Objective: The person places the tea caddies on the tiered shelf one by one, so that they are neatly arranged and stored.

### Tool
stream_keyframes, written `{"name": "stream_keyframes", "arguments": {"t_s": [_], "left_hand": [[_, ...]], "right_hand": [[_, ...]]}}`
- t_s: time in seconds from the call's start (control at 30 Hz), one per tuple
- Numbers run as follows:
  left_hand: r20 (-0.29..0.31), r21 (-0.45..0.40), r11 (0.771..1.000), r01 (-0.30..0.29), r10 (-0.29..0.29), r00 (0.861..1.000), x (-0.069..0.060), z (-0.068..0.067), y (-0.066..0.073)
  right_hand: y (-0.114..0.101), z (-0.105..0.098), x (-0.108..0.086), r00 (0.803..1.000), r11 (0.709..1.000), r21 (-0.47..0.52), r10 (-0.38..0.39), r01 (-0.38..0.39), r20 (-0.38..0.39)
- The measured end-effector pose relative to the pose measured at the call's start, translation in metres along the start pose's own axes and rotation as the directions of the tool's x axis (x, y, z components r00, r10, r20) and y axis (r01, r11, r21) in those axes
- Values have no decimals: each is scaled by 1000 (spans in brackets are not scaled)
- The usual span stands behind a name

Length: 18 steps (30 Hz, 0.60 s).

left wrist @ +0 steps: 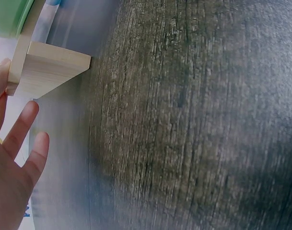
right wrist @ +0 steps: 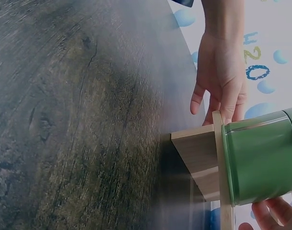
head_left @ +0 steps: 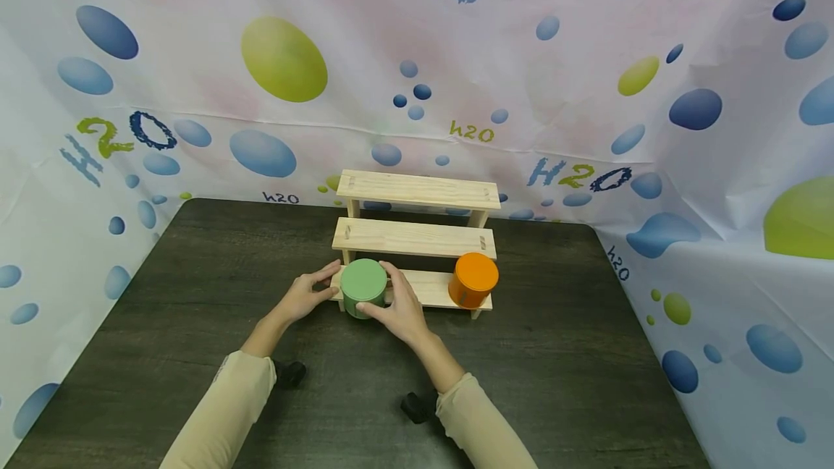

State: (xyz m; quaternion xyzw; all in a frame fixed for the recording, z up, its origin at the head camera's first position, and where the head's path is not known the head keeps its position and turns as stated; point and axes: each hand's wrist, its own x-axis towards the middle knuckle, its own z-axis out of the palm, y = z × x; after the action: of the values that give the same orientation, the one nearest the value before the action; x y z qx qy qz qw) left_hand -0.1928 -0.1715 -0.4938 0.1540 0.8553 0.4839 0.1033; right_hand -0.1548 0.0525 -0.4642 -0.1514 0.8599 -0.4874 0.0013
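A green lidded canister stands upright at the left end of the lowest step of a small three-step wooden shelf. My right hand holds it from the right, thumb at the front and fingers behind. In the right wrist view, the base of the canister meets the step's board. My left hand is at the left end of that step, a fingertip touching the board's edge. In the left wrist view, other fingers of the left hand stretch out straight.
An orange lidded canister stands at the right end of the lowest step. The shelf rests near the back of a dark wood-grain table. Behind and beside it hangs a white curtain with blue and green spots.
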Motion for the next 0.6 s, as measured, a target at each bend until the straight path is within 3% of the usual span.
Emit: {"name": "stream_keyframes", "arguments": {"t_s": [0.6], "left_hand": [[-1,20,1000,6,-6,1000,0,1,0]], "right_hand": [[5,7,4,998,1000,7,-20,21,-67]]}}
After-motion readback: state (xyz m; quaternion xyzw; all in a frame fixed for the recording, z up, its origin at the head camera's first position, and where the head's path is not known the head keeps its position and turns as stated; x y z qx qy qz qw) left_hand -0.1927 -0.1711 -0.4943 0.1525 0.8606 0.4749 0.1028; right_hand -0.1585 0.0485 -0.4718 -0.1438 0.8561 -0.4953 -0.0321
